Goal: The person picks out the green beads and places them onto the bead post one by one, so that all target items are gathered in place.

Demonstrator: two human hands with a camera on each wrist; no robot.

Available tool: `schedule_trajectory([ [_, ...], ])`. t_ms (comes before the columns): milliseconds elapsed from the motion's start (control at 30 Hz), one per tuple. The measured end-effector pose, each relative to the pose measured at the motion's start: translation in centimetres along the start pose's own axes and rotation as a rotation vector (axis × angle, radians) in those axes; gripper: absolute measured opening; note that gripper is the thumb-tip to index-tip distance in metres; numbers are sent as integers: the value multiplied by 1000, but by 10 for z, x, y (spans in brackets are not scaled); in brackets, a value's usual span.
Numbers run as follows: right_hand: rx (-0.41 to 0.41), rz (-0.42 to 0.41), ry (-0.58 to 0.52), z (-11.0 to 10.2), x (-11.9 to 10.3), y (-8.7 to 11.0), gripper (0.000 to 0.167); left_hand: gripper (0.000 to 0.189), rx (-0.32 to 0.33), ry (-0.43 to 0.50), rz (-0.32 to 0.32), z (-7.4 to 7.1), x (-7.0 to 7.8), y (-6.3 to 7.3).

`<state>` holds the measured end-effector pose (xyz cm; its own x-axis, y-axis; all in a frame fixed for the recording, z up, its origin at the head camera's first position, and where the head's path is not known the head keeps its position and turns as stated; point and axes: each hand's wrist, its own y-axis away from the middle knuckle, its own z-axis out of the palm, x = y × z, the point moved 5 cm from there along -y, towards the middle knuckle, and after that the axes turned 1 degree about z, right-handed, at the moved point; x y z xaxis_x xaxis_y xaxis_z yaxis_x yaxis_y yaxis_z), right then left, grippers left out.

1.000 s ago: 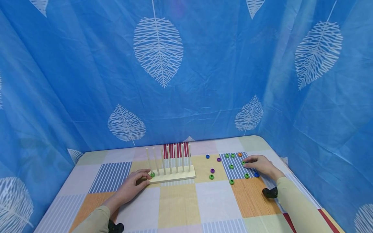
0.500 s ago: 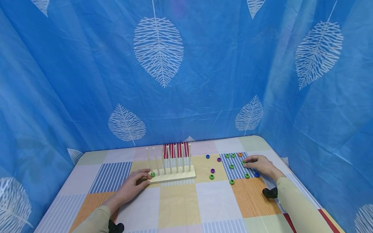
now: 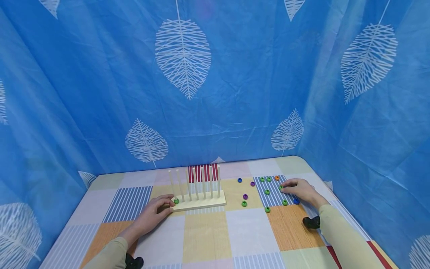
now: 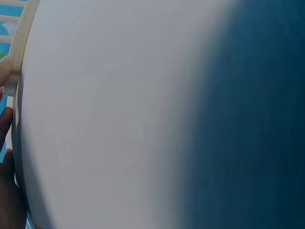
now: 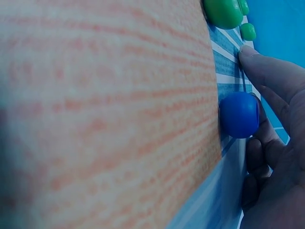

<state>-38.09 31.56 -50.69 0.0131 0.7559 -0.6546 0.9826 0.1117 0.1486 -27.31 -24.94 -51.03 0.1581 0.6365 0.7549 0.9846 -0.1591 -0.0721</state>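
Observation:
A pale wooden peg rack (image 3: 201, 203) with a row of upright pegs stands left of centre in the head view. My left hand (image 3: 156, 211) holds its left end, thumb in front and fingers behind. One green bead (image 3: 176, 201) sits at the foot of the leftmost peg. At the right, my right hand (image 3: 300, 190) pinches another green bead (image 3: 281, 188) between thumb and fingertips, low over the striped patch. Close below that hand lies a blue bead (image 3: 296, 201), large in the right wrist view. The left wrist view catches only the thumb (image 4: 5, 69), other fingers and the rack's end.
Several loose beads lie around the right hand, among them an orange bead (image 3: 277, 178), a purple bead (image 3: 245, 197) and a green bead (image 3: 267, 210). A second blue bead (image 3: 239, 180) lies farther left. Blue curtains (image 3: 235, 93) enclose the patchwork-covered table (image 3: 205, 239).

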Motion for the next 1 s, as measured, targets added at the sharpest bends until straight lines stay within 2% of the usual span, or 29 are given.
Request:
schedule_trajectory([
  [167, -2, -11, 0, 0, -1, 0, 43, 6, 3, 0, 21, -1, 2, 0],
  [500, 2, -2, -11, -1, -4, 3, 42, 8, 3, 8, 5, 1, -2, -1],
  [733, -3, 14, -17, -1, -4, 3, 44, 8, 13, -9, 19, -1, -1, -1],
  [1000, -7, -60, -24, -11, -17, 4, 48, 5, 4, -5, 31, -2, 1, 0],
])
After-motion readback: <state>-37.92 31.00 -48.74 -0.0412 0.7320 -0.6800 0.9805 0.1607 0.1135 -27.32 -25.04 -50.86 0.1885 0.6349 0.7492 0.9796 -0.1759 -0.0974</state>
